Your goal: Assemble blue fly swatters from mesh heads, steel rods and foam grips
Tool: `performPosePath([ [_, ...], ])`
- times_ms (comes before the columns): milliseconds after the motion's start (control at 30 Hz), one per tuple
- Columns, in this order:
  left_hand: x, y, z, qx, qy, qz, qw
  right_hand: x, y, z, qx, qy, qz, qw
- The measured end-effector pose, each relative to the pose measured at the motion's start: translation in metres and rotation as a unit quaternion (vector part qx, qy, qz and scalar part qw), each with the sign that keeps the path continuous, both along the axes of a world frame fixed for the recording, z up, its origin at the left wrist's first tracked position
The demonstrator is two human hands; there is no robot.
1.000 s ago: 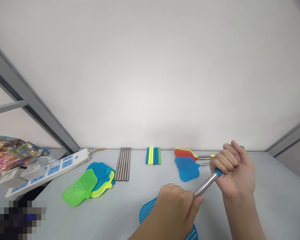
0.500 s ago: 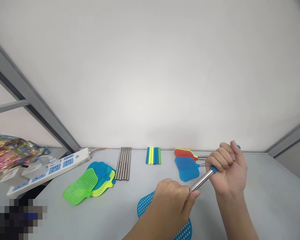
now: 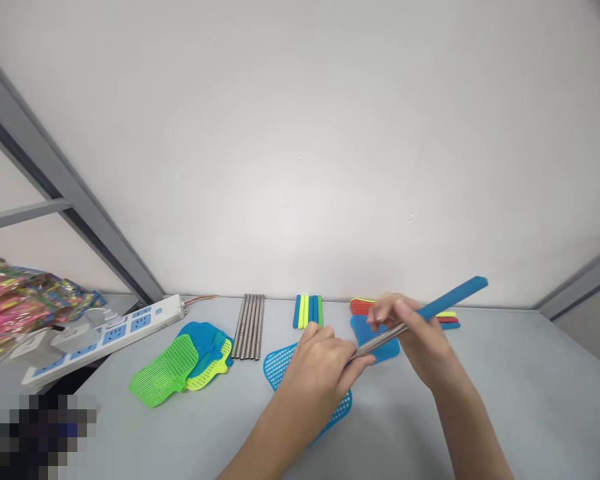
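Observation:
A blue fly swatter [image 3: 279, 363] slants across the front of the table, its perforated head low and its blue handle grip [image 3: 455, 297] raised to the right. My left hand [image 3: 325, 363] is closed round its neck, covering part of the head. Loosely curled about the metal rod [image 3: 380, 341], just below the blue grip, is my right hand [image 3: 420, 333]; its fingers are partly apart. Behind that hand lie assembled swatters with a blue head [image 3: 365, 328] and a red head [image 3: 361, 307], partly hidden.
Loose swatter heads, green [image 3: 165, 370], blue [image 3: 197, 333] and yellow [image 3: 215, 373], overlap at the left. Several metal rods [image 3: 249, 327] and coloured grips [image 3: 309, 312] lie by the wall. Beyond are a power strip [image 3: 125, 333] and shiny plastic packages [image 3: 25, 300].
My right hand has loosened from the blue grip and moved down to the rod, uncovering the grip. The swatter and my left hand have shifted left and slightly up.

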State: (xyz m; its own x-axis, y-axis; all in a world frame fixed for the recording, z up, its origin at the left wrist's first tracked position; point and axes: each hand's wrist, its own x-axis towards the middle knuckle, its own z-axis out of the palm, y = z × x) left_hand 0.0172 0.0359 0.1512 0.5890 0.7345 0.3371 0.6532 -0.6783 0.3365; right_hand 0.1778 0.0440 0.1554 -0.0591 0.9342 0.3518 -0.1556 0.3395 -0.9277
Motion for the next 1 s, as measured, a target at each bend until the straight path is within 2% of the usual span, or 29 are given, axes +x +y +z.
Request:
performPosePath([
  [100,-0.005,0.003,0.003,0.001,0.005,0.001,1.000,-0.005,0.002,-0.006,-0.046,-0.142,0.086,0.985],
  [200,-0.010,0.005,0.005,-0.012,0.009,-0.006,1.000,-0.010,0.005,-0.010,-0.073,-0.178,0.167,0.967],
  [367,-0.015,0.006,0.010,-0.012,0.012,-0.014,1.000,-0.014,0.010,-0.017,-0.061,-0.181,0.158,0.969],
  [700,-0.022,-0.003,0.021,-0.074,-0.031,-0.058,0.995,-0.013,0.012,-0.019,-0.114,-0.130,0.195,0.965],
  [1000,-0.021,-0.001,0.016,-0.037,-0.013,-0.039,0.998,-0.017,0.009,-0.020,-0.101,-0.124,0.189,0.969],
])
